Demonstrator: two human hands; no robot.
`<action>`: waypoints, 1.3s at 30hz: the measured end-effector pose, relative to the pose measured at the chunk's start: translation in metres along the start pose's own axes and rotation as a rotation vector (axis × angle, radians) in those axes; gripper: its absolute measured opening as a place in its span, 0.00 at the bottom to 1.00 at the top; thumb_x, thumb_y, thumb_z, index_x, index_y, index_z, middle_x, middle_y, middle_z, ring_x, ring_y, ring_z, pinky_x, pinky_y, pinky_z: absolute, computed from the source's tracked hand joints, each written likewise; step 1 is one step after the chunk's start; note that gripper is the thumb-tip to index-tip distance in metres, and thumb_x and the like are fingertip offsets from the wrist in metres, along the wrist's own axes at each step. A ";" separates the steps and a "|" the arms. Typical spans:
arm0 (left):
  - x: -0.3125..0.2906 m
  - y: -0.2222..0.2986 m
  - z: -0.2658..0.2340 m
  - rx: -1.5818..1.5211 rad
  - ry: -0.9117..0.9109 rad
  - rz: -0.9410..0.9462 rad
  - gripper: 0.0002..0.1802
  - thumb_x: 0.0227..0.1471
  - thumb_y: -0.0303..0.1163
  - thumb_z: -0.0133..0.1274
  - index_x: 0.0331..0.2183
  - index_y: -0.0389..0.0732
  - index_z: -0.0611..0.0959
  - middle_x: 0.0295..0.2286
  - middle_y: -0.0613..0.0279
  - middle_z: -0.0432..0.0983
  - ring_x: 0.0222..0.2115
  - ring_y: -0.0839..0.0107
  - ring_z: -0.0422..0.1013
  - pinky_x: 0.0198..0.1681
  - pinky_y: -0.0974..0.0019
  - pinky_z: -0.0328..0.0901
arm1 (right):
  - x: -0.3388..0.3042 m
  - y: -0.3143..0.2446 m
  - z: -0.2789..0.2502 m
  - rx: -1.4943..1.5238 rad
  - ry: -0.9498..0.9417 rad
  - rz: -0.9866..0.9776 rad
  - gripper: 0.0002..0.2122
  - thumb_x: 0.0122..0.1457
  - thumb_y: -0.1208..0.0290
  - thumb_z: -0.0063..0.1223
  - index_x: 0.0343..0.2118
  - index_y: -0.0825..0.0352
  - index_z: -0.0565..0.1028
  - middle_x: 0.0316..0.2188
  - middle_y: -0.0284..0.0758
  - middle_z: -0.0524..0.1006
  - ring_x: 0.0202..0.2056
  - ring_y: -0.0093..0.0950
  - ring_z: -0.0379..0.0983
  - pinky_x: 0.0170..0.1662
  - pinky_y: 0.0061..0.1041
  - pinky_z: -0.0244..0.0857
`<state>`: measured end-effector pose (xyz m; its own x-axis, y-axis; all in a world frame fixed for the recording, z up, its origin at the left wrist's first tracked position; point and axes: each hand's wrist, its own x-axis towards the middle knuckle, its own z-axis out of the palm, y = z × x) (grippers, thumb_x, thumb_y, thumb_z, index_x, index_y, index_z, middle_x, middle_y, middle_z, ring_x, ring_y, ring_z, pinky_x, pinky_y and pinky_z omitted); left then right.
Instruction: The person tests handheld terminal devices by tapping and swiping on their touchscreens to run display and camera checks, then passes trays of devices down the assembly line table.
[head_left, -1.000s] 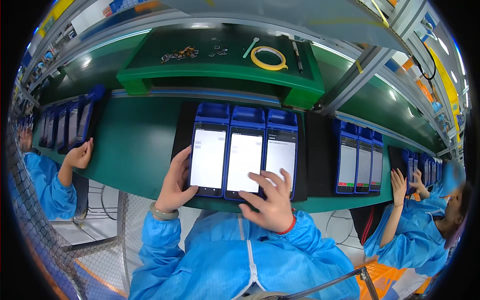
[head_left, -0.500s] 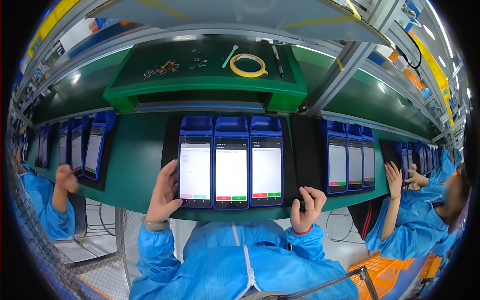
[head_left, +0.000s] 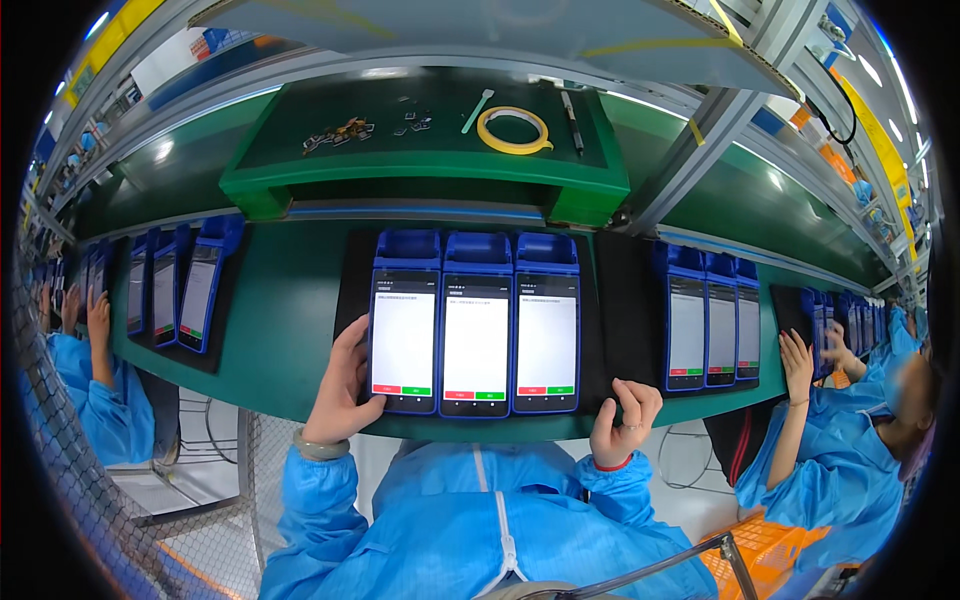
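Observation:
Three blue handheld terminals with lit white screens lie side by side in front of me: a left terminal (head_left: 403,335), a middle terminal (head_left: 476,340) and a right terminal (head_left: 547,340). Each screen has a red and a green button near its bottom. My left hand (head_left: 342,392) grips the left terminal's lower left edge, fingers along the side and thumb at the bottom corner. Beyond the right terminal's lower right corner, my right hand (head_left: 626,418) hovers by the table edge. Its fingers are loosely bent, thumb apart, and nothing is in it.
A green raised shelf (head_left: 420,180) stands behind, bearing a yellow tape roll (head_left: 545,145), a pen (head_left: 572,122), a pale green stick tool (head_left: 477,112) and small loose parts (head_left: 340,135). More terminals (head_left: 705,310) lie to the right. Co-workers (head_left: 835,430) sit on both sides.
The left terminal's screen has gone from a greyed page to a white page with bright red and green buttons. My hands keep their places; the view has shifted slightly.

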<state>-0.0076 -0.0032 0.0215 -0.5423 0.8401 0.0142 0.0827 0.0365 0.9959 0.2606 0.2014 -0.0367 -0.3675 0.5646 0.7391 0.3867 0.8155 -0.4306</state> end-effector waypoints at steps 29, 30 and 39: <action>0.001 -0.014 0.019 0.287 0.167 0.193 0.44 0.36 0.20 0.46 0.58 0.38 0.52 0.50 0.45 0.59 0.52 0.57 0.59 0.55 0.58 0.57 | 0.013 -0.044 -0.002 -0.082 -0.184 -0.023 0.11 0.40 0.76 0.57 0.31 0.60 0.79 0.41 0.36 0.71 0.42 0.36 0.61 0.46 0.35 0.54; 0.001 -0.012 0.019 0.279 0.162 0.190 0.44 0.36 0.21 0.46 0.58 0.38 0.52 0.50 0.45 0.59 0.52 0.57 0.59 0.55 0.58 0.57 | 0.014 -0.042 -0.002 -0.088 -0.180 -0.022 0.11 0.40 0.76 0.57 0.31 0.60 0.79 0.41 0.36 0.71 0.42 0.36 0.61 0.46 0.35 0.54; -0.001 -0.012 0.014 0.206 0.159 0.102 0.48 0.31 0.24 0.46 0.59 0.42 0.52 0.55 0.48 0.53 0.56 0.54 0.53 0.58 0.53 0.50 | 0.007 -0.020 0.000 -0.077 -0.069 0.032 0.14 0.41 0.78 0.55 0.34 0.64 0.78 0.38 0.36 0.72 0.41 0.36 0.62 0.45 0.34 0.57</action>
<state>0.0034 0.0030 0.0080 -0.6451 0.7504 0.1439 0.3036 0.0789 0.9495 0.2509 0.1890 -0.0230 -0.4105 0.5998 0.6868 0.4621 0.7861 -0.4104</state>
